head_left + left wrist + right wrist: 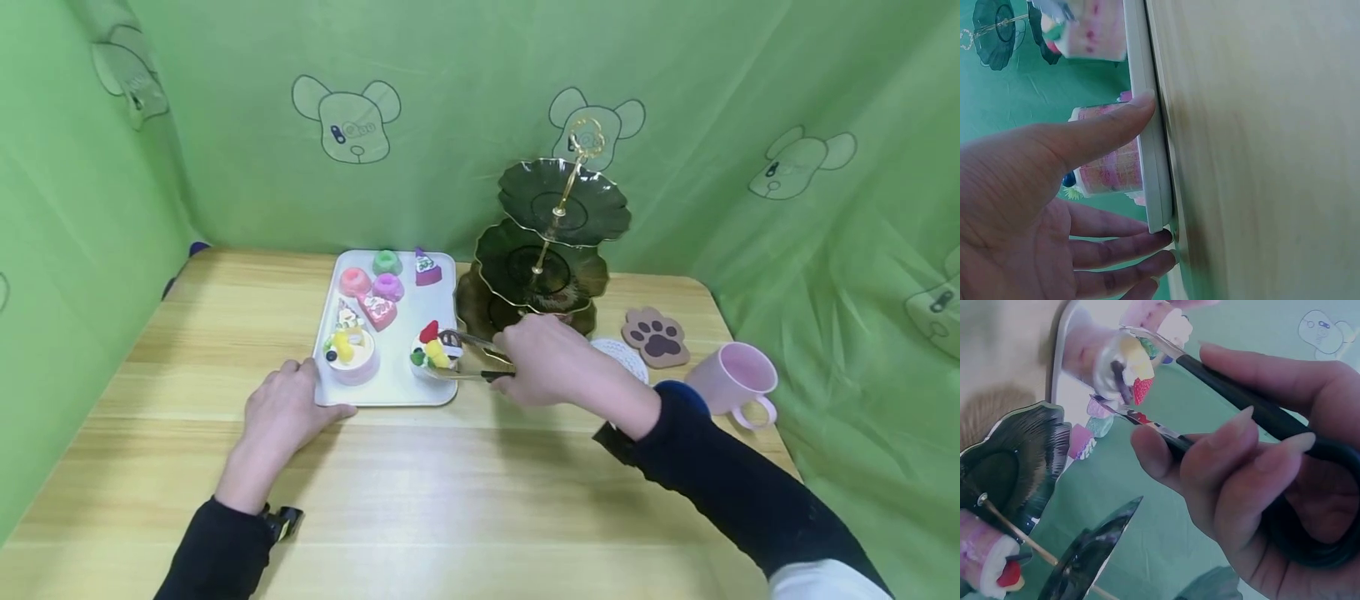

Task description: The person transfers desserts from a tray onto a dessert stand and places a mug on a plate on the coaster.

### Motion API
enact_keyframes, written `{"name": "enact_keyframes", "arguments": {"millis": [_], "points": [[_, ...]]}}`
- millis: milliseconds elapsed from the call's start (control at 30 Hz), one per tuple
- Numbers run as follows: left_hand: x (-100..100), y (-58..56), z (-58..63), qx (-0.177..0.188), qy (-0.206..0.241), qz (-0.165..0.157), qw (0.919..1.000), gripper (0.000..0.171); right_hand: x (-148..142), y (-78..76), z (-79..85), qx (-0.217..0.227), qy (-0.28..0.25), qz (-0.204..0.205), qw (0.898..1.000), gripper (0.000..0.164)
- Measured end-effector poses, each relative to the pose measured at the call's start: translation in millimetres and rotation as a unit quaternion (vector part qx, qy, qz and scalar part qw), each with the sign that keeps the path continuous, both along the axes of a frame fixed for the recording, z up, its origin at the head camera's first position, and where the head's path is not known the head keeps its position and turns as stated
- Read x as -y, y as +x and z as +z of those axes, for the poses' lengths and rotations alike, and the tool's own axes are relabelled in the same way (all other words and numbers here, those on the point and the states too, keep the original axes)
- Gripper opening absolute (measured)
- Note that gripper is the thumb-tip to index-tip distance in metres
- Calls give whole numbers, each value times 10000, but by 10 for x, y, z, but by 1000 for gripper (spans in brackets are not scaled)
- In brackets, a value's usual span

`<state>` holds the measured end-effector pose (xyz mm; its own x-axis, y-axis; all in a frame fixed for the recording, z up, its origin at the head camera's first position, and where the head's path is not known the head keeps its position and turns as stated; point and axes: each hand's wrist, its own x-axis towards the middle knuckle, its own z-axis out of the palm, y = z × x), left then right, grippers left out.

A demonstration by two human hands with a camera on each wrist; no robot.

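My left hand point(288, 408) holds the front left corner of a white tray point(405, 396), thumb on its front rim, other fingers around its left side. A round toy cake point(1110, 159) with yellow fruit sits near that thumb. My right hand point(543, 358) grips tongs point(1229, 390) with black handles and metal tips. Their tips straddle a strawberry-topped toy cake point(431, 354) at the tray's front right; whether they pinch it I cannot tell. Further back on the tray lie several toy doughnuts, including a green doughnut point(387, 262), and cake slices, among them a purple slice point(427, 271).
A dark three-tier stand point(517, 196) with gold edging rises behind my right hand. One toy cake point(985, 553) is on its lower part. To the right are a white round doily point(622, 357), a paw-print coaster point(655, 337) and a pink mug point(723, 383). Green curtains surround the table.
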<state>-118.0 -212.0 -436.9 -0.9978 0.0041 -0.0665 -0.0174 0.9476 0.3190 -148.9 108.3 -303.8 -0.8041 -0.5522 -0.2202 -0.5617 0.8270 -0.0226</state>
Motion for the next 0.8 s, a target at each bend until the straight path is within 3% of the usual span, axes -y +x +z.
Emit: {"name": "enact_keyframes", "arguments": {"millis": [233, 367, 600, 800], "points": [[-13, -6, -11, -37, -3, 16, 10000, 96, 95, -84, -54, 140, -8, -124, 9998, 34], [-13, -2, -7, -23, -1, 27, 10000, 97, 16, -42, -166, 72, -424, -170, 9989, 36], [-23, 3, -15, -16, 21, 2, 10000, 98, -189, 167, -586, -607, -1440, -430, 9868, 44], [-15, 2, -22, -101, 15, -3, 9999, 94, -230, 311, -977, -944, -2090, -621, 9714, 63]]}}
